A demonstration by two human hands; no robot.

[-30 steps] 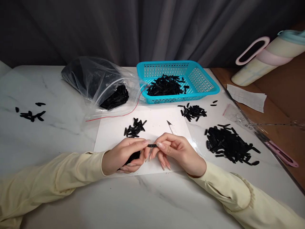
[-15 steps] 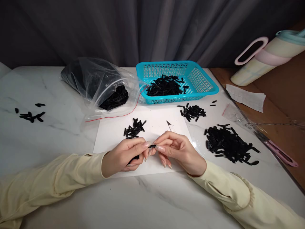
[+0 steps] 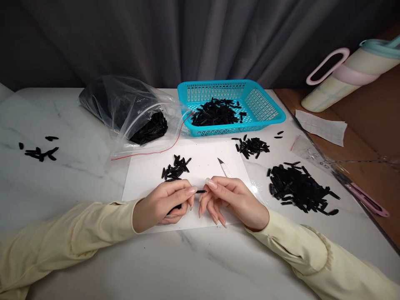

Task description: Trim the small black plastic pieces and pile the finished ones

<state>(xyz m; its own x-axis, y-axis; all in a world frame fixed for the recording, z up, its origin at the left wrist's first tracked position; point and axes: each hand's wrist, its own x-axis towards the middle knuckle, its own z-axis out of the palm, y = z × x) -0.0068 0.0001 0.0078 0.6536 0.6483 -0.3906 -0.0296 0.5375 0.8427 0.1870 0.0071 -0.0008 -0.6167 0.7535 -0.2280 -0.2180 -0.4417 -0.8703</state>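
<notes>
My left hand (image 3: pixel 162 204) pinches a small black plastic piece (image 3: pixel 201 191) between thumb and forefinger, with more black pieces tucked in its palm. My right hand (image 3: pixel 233 198) holds a craft knife whose blade (image 3: pixel 222 164) points away from me; its fingers are spread and its fingertips sit just off the piece's right end. Both hands rest over a white sheet of paper (image 3: pixel 150 175). A small pile of black pieces (image 3: pixel 175 168) lies on the sheet just beyond my left hand.
A turquoise basket (image 3: pixel 262 106) holds black pieces at the back. A clear bag (image 3: pixel 125 104) of them lies back left. Piles lie at the right (image 3: pixel 296 189), by the basket (image 3: pixel 251 146) and far left (image 3: pixel 39 151). A pastel bottle (image 3: pixel 350 73) lies on the brown surface.
My right fingers have let go of the black piece's end and spread apart. The left hand still pinches it and has barely moved.
</notes>
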